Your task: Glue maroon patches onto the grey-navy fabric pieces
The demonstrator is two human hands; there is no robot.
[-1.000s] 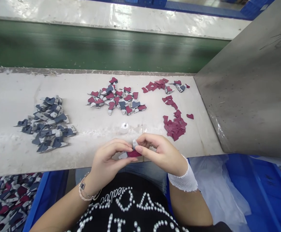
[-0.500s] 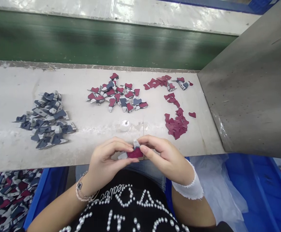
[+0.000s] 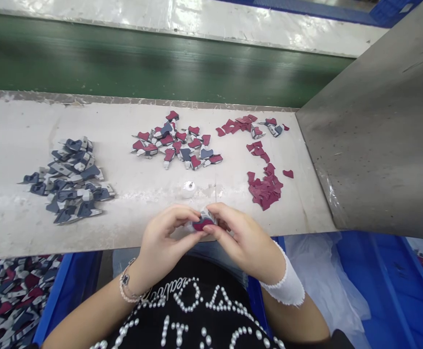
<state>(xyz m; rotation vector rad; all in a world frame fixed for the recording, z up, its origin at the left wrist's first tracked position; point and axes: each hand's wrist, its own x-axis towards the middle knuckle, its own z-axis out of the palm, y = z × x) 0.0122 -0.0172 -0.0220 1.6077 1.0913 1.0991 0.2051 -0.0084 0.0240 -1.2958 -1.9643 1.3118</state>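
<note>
Maroon-and-grey cut piece (image 3: 203, 222) sits pinched between both hands, just over the near edge of the desk (image 3: 11, 145). The left hand (image 3: 164, 233) curls in from one side with its fingertips on the piece. The right hand (image 3: 241, 238) closes on it from the other side, so the two nearly meet and hide most of it. A beaded bracelet (image 3: 127, 282) circles the left wrist, and a white lace cuff (image 3: 287, 286) wraps the right.

Just ahead of the hands, a small white round object (image 3: 188, 189) with a metal stud stands on the desk. Farther out lie a heap of grey-and-navy pieces (image 3: 69, 182) on the left, a loose spread of maroon-and-grey pieces (image 3: 175, 143) in the middle, and a cluster of maroon scraps (image 3: 264, 186) on the right.

A green conveyor belt (image 3: 124, 63) runs beyond the desk, and a steel panel (image 3: 382, 126) rises at its right end. Below the desk, a blue crate (image 3: 60, 291) on the left holds mixed printed pieces, while another blue crate (image 3: 378, 286) on the right holds a clear plastic liner (image 3: 322, 286).
</note>
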